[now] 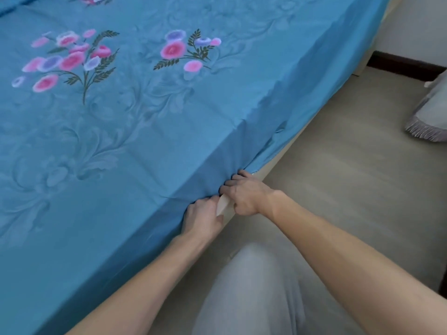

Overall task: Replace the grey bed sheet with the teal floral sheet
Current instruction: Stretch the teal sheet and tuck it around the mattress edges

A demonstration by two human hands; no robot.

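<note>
Soft, even daylight fills the room, brightest on the floor (338, 165) toward two o'clock, with only faint shadows. Wide-angle distortion bends the bed's edge, and the whole picture is slightly soft.

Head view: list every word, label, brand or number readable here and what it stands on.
None: no readable text anywhere.
The teal floral sheet bears only printed flowers and leaf scrolls.
The fringed grey cloth on the floor shows no lettering.
</note>
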